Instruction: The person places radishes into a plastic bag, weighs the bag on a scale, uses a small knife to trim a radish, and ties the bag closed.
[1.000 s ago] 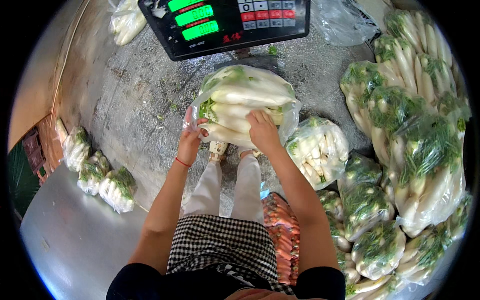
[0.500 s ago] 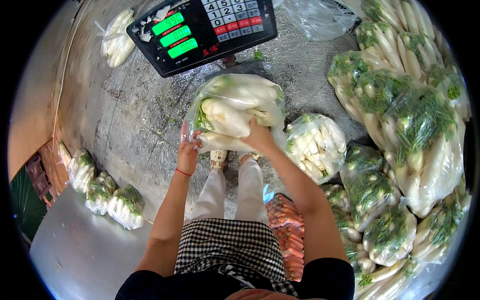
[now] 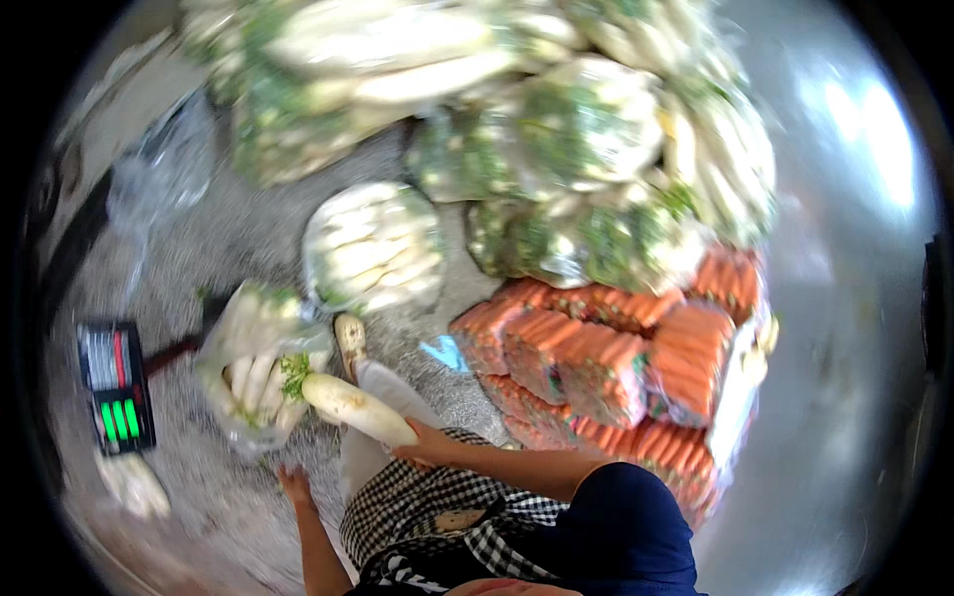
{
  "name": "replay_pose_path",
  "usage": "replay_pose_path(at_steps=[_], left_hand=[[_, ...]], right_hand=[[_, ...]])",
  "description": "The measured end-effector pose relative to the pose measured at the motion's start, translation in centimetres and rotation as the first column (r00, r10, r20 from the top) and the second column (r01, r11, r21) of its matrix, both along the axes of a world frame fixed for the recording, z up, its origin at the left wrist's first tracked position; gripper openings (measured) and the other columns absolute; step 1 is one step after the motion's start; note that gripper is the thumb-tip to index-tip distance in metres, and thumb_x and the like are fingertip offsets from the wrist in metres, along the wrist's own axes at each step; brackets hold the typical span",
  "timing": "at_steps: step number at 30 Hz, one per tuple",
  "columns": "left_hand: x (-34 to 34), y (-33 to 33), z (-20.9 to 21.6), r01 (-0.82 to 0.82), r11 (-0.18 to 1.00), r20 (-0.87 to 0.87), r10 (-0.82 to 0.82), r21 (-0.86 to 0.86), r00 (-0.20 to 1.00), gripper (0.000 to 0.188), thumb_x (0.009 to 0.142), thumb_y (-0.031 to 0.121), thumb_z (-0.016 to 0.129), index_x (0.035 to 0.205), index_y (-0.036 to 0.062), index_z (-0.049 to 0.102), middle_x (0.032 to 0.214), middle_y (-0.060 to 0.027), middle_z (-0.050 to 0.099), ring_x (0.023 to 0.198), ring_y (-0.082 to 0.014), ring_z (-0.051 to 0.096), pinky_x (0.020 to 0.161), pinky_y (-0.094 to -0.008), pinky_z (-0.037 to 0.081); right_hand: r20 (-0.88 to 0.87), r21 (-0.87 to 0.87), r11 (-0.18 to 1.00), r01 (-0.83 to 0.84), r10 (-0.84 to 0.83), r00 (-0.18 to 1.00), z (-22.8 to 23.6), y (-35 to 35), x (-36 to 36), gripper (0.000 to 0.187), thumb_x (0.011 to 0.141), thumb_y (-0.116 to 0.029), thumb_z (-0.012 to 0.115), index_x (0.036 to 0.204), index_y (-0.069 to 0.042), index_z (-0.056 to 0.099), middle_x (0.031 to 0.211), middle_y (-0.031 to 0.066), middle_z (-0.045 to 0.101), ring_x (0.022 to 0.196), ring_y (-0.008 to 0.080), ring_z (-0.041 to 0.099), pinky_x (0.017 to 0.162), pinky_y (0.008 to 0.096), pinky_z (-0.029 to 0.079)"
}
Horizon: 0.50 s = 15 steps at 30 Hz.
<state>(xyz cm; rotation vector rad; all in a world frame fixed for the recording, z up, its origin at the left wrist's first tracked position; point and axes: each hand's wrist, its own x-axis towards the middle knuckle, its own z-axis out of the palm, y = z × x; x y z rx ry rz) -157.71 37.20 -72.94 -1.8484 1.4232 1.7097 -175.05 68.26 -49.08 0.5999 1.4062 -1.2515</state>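
A long white radish [image 3: 360, 409] with a tuft of green leaves is gripped at its leafless end by my right hand [image 3: 424, 445], in front of my checked apron. Its leafy end overlaps the edge of an open clear bag of white radishes [image 3: 256, 382]. Lower left of that bag is my left hand [image 3: 293, 484], apart from it and holding nothing, its fingers stretched out and a little blurred. A black scale display [image 3: 119, 382] with green-lit panels stands beyond the bag at the left.
Another bag of radishes [image 3: 374, 248] sits on the grey floor. Large bags of leafy radishes [image 3: 586, 119] are piled at the back and right. Stacked bags of carrots [image 3: 596, 368] stand to my right, beside a shiny metal surface [image 3: 845, 328]. A small radish bag [image 3: 134, 485] lies near the display.
My view has swung to the right. Both hands have let go of the radish bag; my right hand now holds a single radish, and my left hand is away from the bag.
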Motion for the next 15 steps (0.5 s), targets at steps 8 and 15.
replay_pose_path(at_steps=[8,15], left_hand=[[3.5,3.4,5.8,0.562,0.719,-0.094,-0.579,0.408,0.810,0.046,0.086,0.016,0.056,0.130,0.0077,0.044,0.099,-0.0129,0.060,0.076,-0.0212,0.058,0.061,-0.0321,0.050],[-0.6,8.6,5.4,0.664,0.555,-0.451,-0.488,0.501,0.748,0.040,0.087,0.017,0.054,0.124,0.0029,0.048,0.107,-0.0141,0.058,0.089,-0.0202,0.058,0.076,-0.0330,0.050]], right_hand=[[-0.160,0.035,0.752,0.659,-0.646,0.746,8.6,9.6,9.1,0.058,0.084,-0.021,0.066,0.131,-0.011,0.033,0.076,0.0042,0.054,0.056,0.0118,0.052,0.048,0.0266,0.043],[0.515,0.269,0.016,0.963,-0.847,-0.130,1.7,20.6,26.4,0.033,0.083,-0.034,0.064,0.093,-0.006,0.049,0.063,0.0055,0.050,0.047,0.0159,0.050,0.039,0.0284,0.042]])
